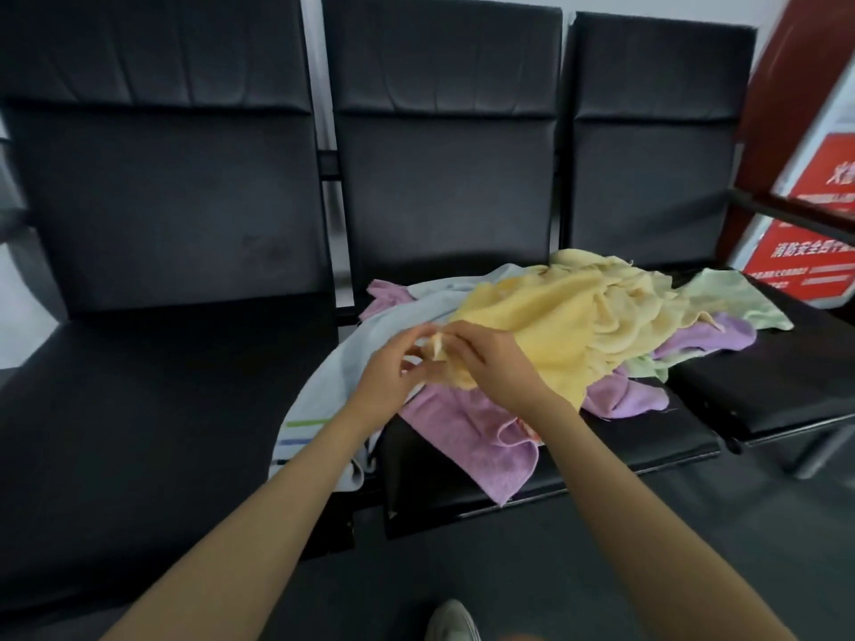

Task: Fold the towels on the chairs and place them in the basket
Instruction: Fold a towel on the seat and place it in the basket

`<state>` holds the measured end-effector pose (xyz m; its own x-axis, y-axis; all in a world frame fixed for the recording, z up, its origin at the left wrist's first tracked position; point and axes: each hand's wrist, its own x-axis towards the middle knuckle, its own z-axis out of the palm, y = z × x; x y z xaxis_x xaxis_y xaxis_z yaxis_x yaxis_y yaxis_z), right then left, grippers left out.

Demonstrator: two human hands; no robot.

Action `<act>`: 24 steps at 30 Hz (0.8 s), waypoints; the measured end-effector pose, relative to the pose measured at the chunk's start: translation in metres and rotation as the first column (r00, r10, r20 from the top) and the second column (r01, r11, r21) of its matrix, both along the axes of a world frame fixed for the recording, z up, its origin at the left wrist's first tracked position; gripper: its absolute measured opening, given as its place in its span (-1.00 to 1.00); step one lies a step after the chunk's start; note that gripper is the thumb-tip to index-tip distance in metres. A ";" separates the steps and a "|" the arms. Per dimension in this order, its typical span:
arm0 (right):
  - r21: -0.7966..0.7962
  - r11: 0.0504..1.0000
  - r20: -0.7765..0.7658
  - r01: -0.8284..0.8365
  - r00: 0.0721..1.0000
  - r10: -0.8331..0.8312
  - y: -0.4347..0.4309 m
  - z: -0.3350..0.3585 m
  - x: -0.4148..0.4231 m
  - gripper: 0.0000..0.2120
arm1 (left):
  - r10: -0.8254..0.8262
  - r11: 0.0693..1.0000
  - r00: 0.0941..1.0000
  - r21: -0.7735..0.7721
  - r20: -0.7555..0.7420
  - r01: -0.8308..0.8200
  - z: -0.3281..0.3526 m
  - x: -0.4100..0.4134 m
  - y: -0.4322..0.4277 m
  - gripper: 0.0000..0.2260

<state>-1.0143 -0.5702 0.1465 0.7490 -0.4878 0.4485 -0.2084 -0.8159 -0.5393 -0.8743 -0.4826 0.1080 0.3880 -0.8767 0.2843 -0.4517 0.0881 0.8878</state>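
Both hands meet at the front of the middle chair [444, 178]: left hand [393, 377] and right hand [490, 363] pinch one corner of the yellow towel [555, 316], rumpled, topping the heap on that chair's seat. Beneath it lie purple towels [481, 437], and a pale blue towel [324, 386] with green and blue stripes hangs off the chair's left edge. Right of the chair stands a red sign [805, 252], its white Chinese writing too blurred to read
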 end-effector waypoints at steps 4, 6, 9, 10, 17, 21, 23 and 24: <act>0.117 0.992 -0.100 0.049 0.994 -0.037 -0.007 -0.013 -0.022 -0.75 | -0.067 0.996 0.998 0.056 -0.002 0.067 0.020 0.002 0.019 -0.85; 0.135 0.980 -0.355 0.149 0.930 -0.092 -0.023 -0.026 -0.037 -0.59 | -0.038 0.998 0.999 0.049 0.007 0.037 0.030 0.002 0.028 -0.96; -0.027 0.956 -0.647 0.293 0.724 -0.240 -0.040 -0.048 -0.053 -0.59 | 0.100 0.995 0.995 0.020 -0.019 -0.100 0.041 0.004 0.037 -0.81; -0.072 0.943 -0.650 0.325 0.702 -0.291 -0.042 -0.053 -0.055 -0.67 | 0.128 0.992 0.991 0.015 -0.046 -0.127 0.042 0.006 0.040 -0.79; -0.078 0.810 -0.413 0.581 0.721 -0.557 -0.020 -0.028 -0.044 -0.73 | 0.280 0.960 0.950 0.050 -0.140 -0.276 0.039 0.016 0.068 -0.82; 0.151 0.894 -0.123 0.422 0.905 -0.407 0.025 0.020 0.000 -0.73 | 0.338 0.941 0.920 0.062 -0.198 -0.332 0.037 0.022 0.087 -0.82; 0.222 0.937 0.030 0.269 0.959 -0.282 0.057 0.043 0.027 -0.76 | 0.413 0.905 0.871 0.017 -0.267 -0.424 0.042 0.027 0.104 -0.80; 0.233 0.956 0.092 0.179 0.975 -0.205 0.075 0.053 0.040 -0.76 | 0.475 0.867 0.825 0.000 -0.305 -0.499 0.044 0.033 0.115 -0.80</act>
<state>-0.9744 -0.4954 0.1993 0.5820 -0.7141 0.3891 -0.2762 -0.6236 -0.7313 -0.8415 -0.3678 0.1520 0.8327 -0.5323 0.1524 -0.1823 -0.0037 0.9832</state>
